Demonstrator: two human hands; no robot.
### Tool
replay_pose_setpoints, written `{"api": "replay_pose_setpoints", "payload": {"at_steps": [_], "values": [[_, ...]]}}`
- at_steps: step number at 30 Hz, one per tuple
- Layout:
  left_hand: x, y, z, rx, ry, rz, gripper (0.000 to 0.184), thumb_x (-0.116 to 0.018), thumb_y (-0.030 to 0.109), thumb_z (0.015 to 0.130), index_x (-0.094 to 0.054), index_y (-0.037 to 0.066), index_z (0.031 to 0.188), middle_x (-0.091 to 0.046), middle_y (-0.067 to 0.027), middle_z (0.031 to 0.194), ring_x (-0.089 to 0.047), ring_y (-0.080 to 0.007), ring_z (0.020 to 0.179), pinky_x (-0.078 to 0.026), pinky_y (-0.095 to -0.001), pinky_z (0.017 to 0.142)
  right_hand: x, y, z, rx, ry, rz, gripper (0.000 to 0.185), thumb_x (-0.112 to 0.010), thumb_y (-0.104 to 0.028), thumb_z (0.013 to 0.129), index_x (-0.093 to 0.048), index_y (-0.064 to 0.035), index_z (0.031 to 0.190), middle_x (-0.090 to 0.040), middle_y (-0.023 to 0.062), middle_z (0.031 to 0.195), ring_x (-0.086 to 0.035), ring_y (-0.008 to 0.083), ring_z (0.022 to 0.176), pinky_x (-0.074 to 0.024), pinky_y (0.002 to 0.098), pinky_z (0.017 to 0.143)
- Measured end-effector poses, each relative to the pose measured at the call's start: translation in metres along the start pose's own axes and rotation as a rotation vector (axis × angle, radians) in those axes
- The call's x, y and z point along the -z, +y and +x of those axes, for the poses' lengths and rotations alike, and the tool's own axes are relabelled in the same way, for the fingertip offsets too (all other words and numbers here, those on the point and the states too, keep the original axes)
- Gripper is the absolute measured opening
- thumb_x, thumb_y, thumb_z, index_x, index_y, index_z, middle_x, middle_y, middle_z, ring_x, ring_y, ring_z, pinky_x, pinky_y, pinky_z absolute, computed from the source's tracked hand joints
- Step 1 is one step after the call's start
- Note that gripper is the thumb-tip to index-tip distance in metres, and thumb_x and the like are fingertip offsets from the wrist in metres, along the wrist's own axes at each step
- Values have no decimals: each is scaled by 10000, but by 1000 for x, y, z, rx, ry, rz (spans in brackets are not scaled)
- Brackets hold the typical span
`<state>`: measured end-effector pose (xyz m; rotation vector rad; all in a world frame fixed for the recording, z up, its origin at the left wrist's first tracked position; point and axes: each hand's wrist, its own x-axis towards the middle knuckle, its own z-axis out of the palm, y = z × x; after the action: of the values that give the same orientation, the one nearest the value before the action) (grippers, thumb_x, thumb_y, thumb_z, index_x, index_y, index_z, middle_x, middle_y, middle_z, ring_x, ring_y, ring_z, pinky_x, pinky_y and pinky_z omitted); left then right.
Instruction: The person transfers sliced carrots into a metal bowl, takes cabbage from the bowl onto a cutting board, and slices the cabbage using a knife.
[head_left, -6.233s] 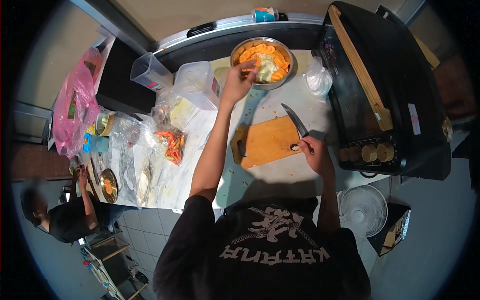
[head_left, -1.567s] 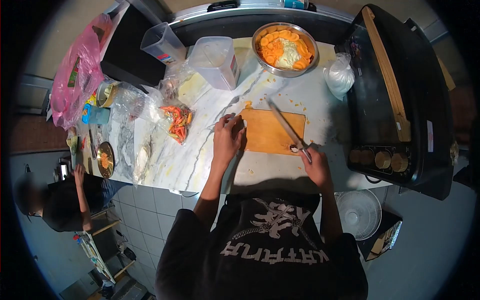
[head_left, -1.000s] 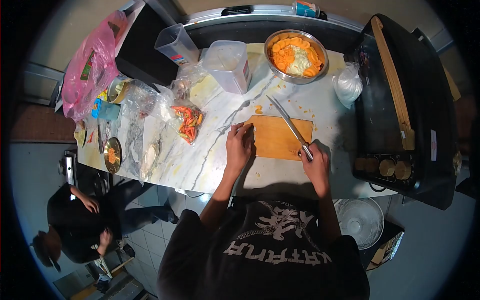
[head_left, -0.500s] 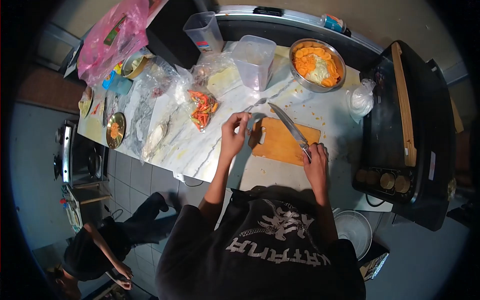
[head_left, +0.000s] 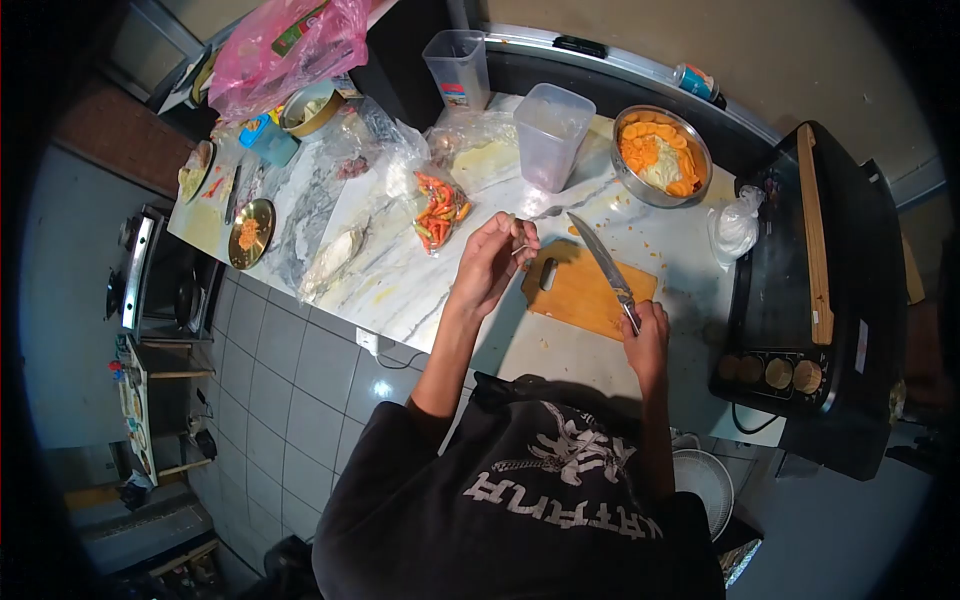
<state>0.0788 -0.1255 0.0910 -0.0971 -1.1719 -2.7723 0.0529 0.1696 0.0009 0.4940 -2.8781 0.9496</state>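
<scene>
My right hand [head_left: 646,335] is closed round the handle of a knife [head_left: 603,258], whose blade slants up and left over the wooden cutting board [head_left: 585,290]. Just left of the board my left hand [head_left: 493,262] is raised, its fingers pinched on something small and pale that I cannot make out. Beyond the board stands a metal bowl [head_left: 702,143] with orange carrot slices and pale shredded pieces. A clear bag of red and orange chilies [head_left: 437,210] lies to the left of my left hand.
Two clear plastic containers [head_left: 551,135] [head_left: 457,70] stand at the back. A black oven [head_left: 800,270] and a tied bag of white stuff [head_left: 736,228] are on the right. Farther left are a round plate [head_left: 251,234], a blue-lidded tub [head_left: 270,141] and a pink bag [head_left: 290,55].
The view has swung left. My left hand has left the board's left edge and risen, fingers now pinched. The knife stays in my right hand. The other person at lower left has gone from view.
</scene>
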Motion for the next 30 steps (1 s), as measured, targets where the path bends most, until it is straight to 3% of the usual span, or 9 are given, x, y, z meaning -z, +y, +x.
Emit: {"api": "replay_pose_setpoints", "payload": {"at_steps": [4,7,12,16,22,25,30], "values": [[7,-2,-8,-22,37,24,191,-498,219,1035,-529,97,891,-603,-69,963,-566,-138,887,-452,-286,812,-1,1,0,36,11,0,239,-728,-27,758,-548,-20,915,-566,166,909,-549,388,908,-437,483,821],[11,2,-18,-59,63,115,204,-506,205,1030,-537,85,868,-603,-70,917,-566,-137,873,-456,-288,804,-3,3,3,96,59,47,197,-704,-8,783,-531,-18,876,-553,169,853,-557,383,794,-448,468,711],[40,-2,-42,-31,318,229,180,-619,196,990,-596,49,888,-602,-17,808,-553,-98,759,-459,-253,754,-3,-10,13,94,-6,53,190,-702,-1,781,-529,-9,859,-557,172,826,-567,376,804,-449,463,715],[47,8,-64,-25,440,262,166,-627,204,985,-615,48,928,-616,-13,825,-562,-90,770,-461,-249,751,1,-21,17,95,-41,32,203,-714,-21,780,-528,-6,860,-565,171,837,-568,382,811,-455,468,731],[60,26,-98,-39,563,336,143,-615,199,992,-616,56,997,-633,-5,864,-589,-84,808,-469,-248,753,7,-21,30,99,-24,-172,246,-718,-173,833,-531,-15,852,-566,197,876,-562,400,859,-453,480,766],[66,35,-104,-21,598,340,161,-611,240,991,-596,80,987,-596,-18,929,-574,-127,882,-437,-273,797,-2,-36,46,237,-39,-69,232,-716,-167,845,-541,-18,880,-562,176,866,-563,371,841,-452,463,752],[83,51,-97,-96,583,300,176,-576,229,1014,-611,56,1016,-638,-13,922,-596,-88,841,-478,-257,780,-24,-84,63,328,-95,-61,199,-705,-132,861,-554,-13,911,-558,154,862,-559,325,813,-448,432,731]]}}
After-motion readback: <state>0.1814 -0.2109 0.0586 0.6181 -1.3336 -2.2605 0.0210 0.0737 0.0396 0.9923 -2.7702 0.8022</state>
